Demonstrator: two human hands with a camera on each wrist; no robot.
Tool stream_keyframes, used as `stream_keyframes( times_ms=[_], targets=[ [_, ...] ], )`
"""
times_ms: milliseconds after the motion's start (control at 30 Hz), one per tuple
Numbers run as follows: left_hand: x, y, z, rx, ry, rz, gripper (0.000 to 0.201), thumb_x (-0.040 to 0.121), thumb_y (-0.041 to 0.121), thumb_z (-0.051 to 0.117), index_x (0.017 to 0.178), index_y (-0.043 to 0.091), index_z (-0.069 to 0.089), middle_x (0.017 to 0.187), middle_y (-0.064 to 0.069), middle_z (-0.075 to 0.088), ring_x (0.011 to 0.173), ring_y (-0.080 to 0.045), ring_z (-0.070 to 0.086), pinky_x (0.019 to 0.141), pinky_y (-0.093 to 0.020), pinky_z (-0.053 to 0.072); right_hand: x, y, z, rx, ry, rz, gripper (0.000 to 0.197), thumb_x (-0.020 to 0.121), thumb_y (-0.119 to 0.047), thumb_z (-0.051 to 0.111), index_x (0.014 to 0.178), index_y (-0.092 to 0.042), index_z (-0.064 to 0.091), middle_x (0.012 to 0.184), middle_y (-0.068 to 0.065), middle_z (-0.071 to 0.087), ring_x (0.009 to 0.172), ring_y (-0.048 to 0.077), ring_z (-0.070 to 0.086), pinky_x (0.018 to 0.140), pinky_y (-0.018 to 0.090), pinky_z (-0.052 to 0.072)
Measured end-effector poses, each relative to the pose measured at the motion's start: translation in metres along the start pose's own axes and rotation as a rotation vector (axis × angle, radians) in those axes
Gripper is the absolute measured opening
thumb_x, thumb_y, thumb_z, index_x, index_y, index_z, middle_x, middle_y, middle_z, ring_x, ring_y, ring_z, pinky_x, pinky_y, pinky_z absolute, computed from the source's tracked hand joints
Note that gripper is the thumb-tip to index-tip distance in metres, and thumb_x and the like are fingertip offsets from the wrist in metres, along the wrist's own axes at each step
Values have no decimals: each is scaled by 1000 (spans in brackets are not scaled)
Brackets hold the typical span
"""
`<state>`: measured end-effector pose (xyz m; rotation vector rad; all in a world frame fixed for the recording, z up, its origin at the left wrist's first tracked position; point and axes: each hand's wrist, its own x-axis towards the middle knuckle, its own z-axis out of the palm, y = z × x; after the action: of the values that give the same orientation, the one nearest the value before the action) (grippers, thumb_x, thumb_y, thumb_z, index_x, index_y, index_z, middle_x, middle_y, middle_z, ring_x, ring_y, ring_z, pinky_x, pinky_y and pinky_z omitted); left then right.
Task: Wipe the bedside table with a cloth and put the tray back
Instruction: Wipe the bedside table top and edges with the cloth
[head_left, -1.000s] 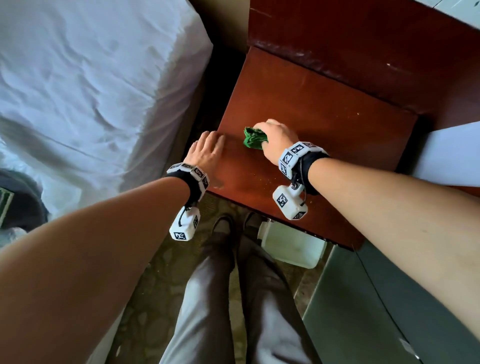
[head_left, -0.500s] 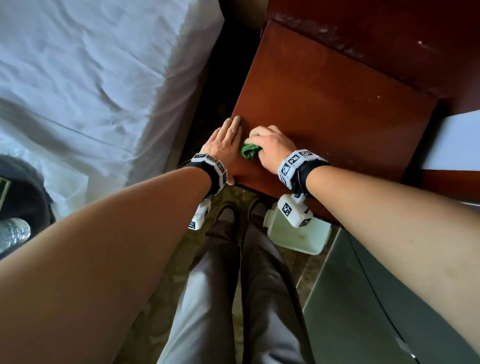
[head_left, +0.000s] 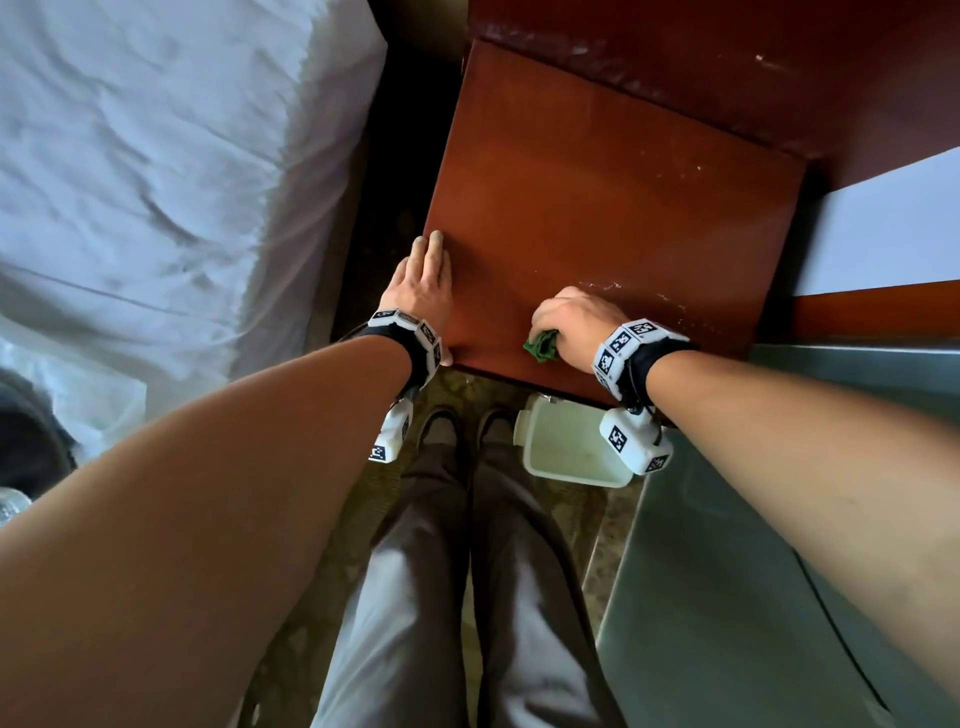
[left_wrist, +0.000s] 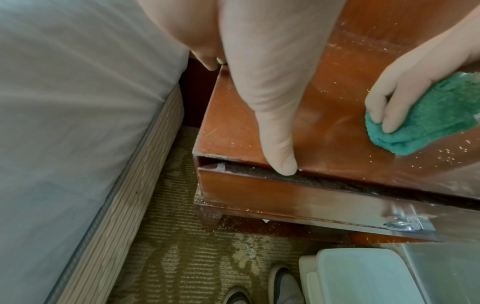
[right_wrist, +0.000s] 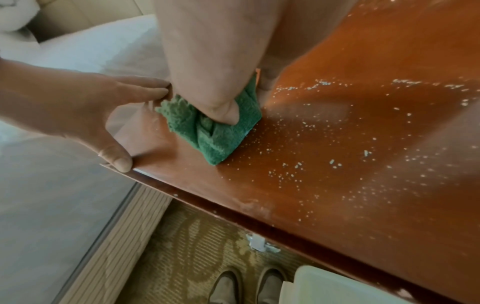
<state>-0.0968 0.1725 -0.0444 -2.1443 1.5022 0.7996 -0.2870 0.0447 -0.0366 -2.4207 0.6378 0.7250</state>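
Note:
The reddish-brown bedside table (head_left: 613, 208) fills the upper middle of the head view. My right hand (head_left: 571, 325) grips a bunched green cloth (head_left: 541, 347) and presses it on the tabletop near the front edge; the cloth (right_wrist: 213, 131) shows under my thumb in the right wrist view, and again as the cloth (left_wrist: 426, 115) in the left wrist view. White crumbs (right_wrist: 337, 160) speckle the wood to its right. My left hand (head_left: 423, 280) lies flat with straight fingers along the table's left edge, thumb at the front corner. A whitish tray (head_left: 569, 449) sits on the floor below the table.
A bed with a white sheet (head_left: 171, 171) stands close on the left, a dark gap between it and the table. A grey-green surface (head_left: 753, 571) lies at the lower right. My shoes (head_left: 462, 426) stand on patterned carpet (left_wrist: 182, 257) in front of the table.
My right hand has slid the cloth rightwards along the front edge, away from my left hand. The left hand stays flat on the table's left edge.

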Motion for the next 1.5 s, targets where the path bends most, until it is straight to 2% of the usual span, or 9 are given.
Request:
stream_keyframes(
  times_ms=[100,233,367,533,700,900,1000,1167,1500],
  targets=[
    [2,-1,2,-10,14,-3,156,42,59,88,151,-3,-4,159,-18,-12,148,-34,-2,120,-40,10,12,-14,-7,94,84,70,52,75,-2,43,96,-41,69,114,-9,62,106,23,55,78,36,51],
    [3,-5,5,-19,34,13,153,44,59,88,151,-2,-3,160,-16,-12,148,-32,-4,121,-39,9,36,-54,-13,176,268,18,50,80,0,44,107,-33,70,119,-18,62,114,14,47,77,26,42],
    [5,-8,8,-27,13,13,151,47,59,87,152,2,-6,159,-12,-18,148,-29,-9,122,-39,7,50,-79,-3,160,235,-27,39,87,-8,45,114,-26,67,124,-13,60,116,18,46,79,30,44],
    [4,-4,9,-12,57,2,155,41,60,88,152,-1,-1,160,-16,-11,148,-32,-3,121,-40,11,26,-50,12,25,153,-185,46,81,4,50,107,-27,71,117,-13,62,116,20,48,85,34,48],
    [3,2,8,-15,75,-11,153,39,55,91,152,6,1,160,-17,-5,148,-35,0,120,-47,11,-2,0,22,23,105,-95,53,72,9,51,95,-34,70,109,-13,62,108,20,54,78,38,52],
    [5,23,7,14,94,43,155,39,67,85,153,17,-7,160,-13,-9,147,-36,-6,118,-55,8,-20,33,23,30,53,-2,48,72,-3,47,90,-41,68,106,-14,63,97,21,58,76,38,54],
    [11,44,-1,1,86,63,157,38,69,85,153,15,-8,159,-12,-13,147,-36,-8,117,-58,8,-18,37,7,191,199,117,43,77,-11,46,100,-39,69,109,-13,67,100,19,60,81,34,53],
    [20,66,0,-11,62,-35,162,36,68,86,152,7,-10,158,-14,-18,147,-36,-10,117,-57,12,-2,43,-31,352,500,301,36,86,-11,48,116,-18,65,118,-1,66,101,23,63,83,29,51],
    [21,70,-3,30,18,-72,162,37,69,85,152,6,-9,159,-13,-17,147,-35,-8,118,-54,13,57,19,-43,258,439,104,47,84,-2,45,117,-29,66,122,-10,62,110,21,55,87,34,50]
  ],
)
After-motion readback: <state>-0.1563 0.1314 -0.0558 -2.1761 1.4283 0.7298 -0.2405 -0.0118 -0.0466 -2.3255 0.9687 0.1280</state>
